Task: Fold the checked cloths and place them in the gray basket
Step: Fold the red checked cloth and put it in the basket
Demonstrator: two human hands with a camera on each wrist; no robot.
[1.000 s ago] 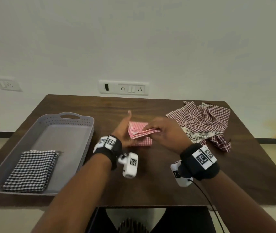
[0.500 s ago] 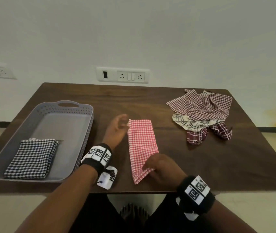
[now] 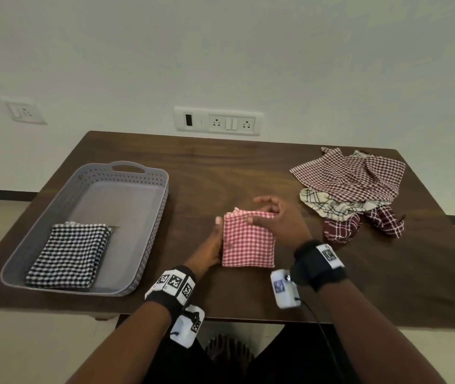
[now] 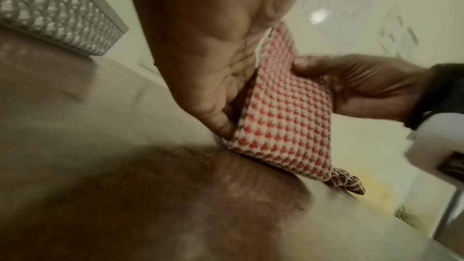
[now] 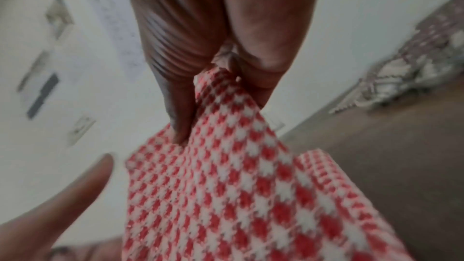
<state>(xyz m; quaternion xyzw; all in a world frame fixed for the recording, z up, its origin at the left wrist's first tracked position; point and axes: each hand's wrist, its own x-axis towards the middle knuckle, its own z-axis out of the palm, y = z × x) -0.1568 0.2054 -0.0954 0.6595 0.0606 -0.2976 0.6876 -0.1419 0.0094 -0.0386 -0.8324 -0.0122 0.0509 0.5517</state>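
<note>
A red-and-white checked cloth [image 3: 248,242] lies folded into a square on the table's middle. My right hand [image 3: 269,217] pinches its far edge between thumb and fingers; the right wrist view shows the pinch [image 5: 220,57] on the cloth [image 5: 238,195]. My left hand [image 3: 212,242] stands with straight fingers against the cloth's left edge, its palm [image 4: 208,57] touching the fold [image 4: 283,118]. The gray basket [image 3: 149,234] stands at the left and holds a folded black-and-white checked cloth [image 3: 68,256].
A pile of unfolded checked cloths [image 3: 351,184], maroon and cream, lies at the table's [image 3: 220,164] far right. The wall with sockets [image 3: 218,121] rises right behind the table. The basket's perforated wall [image 4: 50,13] is close to my left hand.
The red cloth was a long strip half a second ago; my right hand has brought its near end up over the far end, making a square. My left hand slid back along the left edge.
</note>
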